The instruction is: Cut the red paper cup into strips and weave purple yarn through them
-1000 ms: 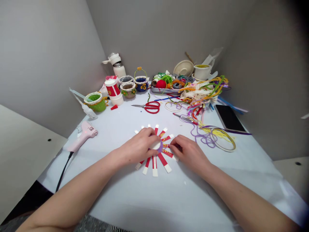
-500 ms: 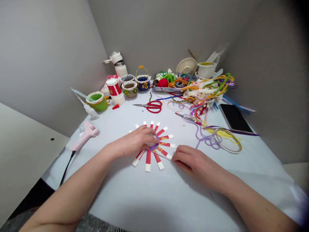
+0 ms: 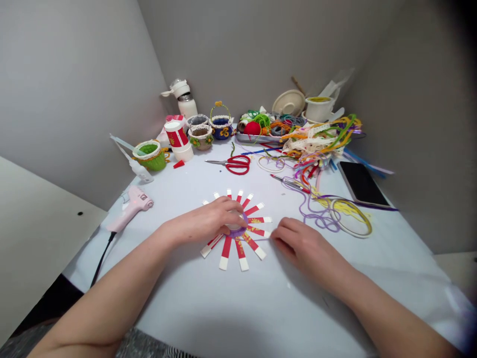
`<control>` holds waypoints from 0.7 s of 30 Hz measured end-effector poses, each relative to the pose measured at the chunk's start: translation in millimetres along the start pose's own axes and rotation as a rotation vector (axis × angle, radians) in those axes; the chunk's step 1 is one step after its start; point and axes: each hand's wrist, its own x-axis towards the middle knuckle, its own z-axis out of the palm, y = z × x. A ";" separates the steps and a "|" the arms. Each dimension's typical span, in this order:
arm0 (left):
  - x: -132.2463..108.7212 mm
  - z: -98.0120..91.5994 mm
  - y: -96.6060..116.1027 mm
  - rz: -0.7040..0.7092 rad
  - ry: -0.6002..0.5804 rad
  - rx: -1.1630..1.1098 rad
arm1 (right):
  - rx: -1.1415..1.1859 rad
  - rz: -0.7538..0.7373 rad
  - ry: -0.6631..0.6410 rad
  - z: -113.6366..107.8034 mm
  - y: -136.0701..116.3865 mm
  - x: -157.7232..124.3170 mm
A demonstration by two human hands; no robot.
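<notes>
A paper cup cut into red and white strips lies splayed like a sun on the white table, with purple cord wound round its centre. Over the cup's middle is my left hand, its fingers closed on the centre. Just right of the strips, my right hand pinches the purple cord, which runs from the cup's centre to the fingertips. Its fingers partly hide the cord's end.
Red scissors lie beyond the cup, a pink glue gun at the left. Purple yarn, a tape ring and a phone are at the right. Small baskets and a yarn tray stand behind.
The splayed cup has turned clockwise a little under my left hand and shifted slightly. My right hand has moved slightly right and up with the cord.
</notes>
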 end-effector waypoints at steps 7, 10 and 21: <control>2.7 4.9 8.2 0.048 -0.002 -0.050 | 0.149 0.195 0.145 13.4 9.0 16.0; 2.8 4.5 11.6 0.065 0.010 -0.055 | 0.153 0.219 0.166 18.0 10.5 19.0; 6.1 12.2 8.8 0.051 0.107 -0.030 | 0.182 0.222 0.127 15.8 9.3 17.8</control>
